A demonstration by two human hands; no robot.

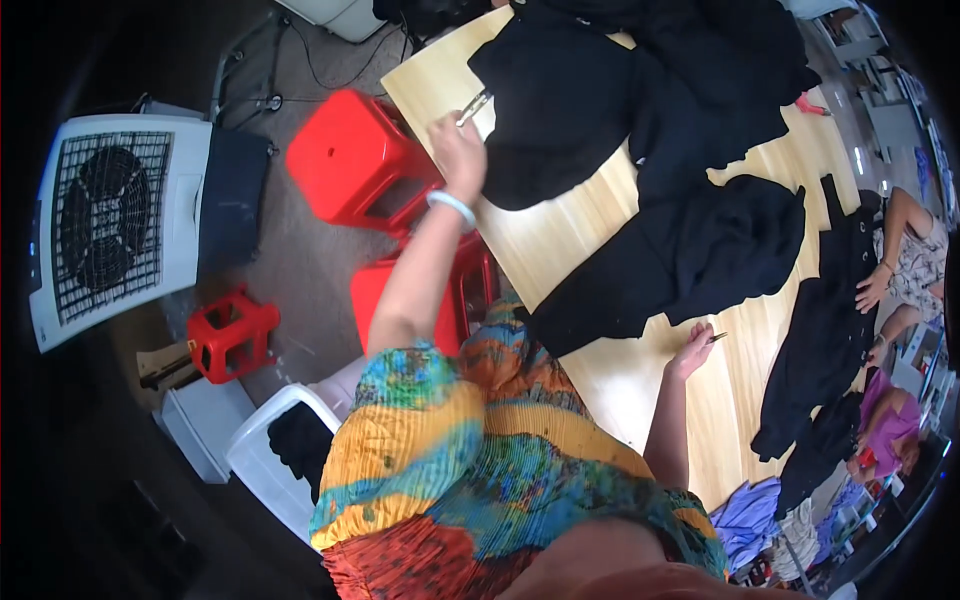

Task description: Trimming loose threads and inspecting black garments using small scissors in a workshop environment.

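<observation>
My left hand [459,152], with a pale bangle at the wrist, is at the left edge of the wooden table [535,240]. Its fingers are closed on a slim silver metal tool [473,107] that looks like thread snips. Just right of this hand lies a flat black garment [555,110]. My right hand [691,352] is over bare wood, pinching a small dark pointed tool [716,338] whose kind I cannot make out. Between my hands another black garment piece [690,250] is spread, its lower left end reaching the near table edge.
Red stools [355,155] stand left of the table, with a large fan unit [115,215] beyond. A white chair [275,420] holds black cloth. At right, another person's hand [874,287] touches black clothing [820,330]. Purple cloth [748,520] lies at the lower right.
</observation>
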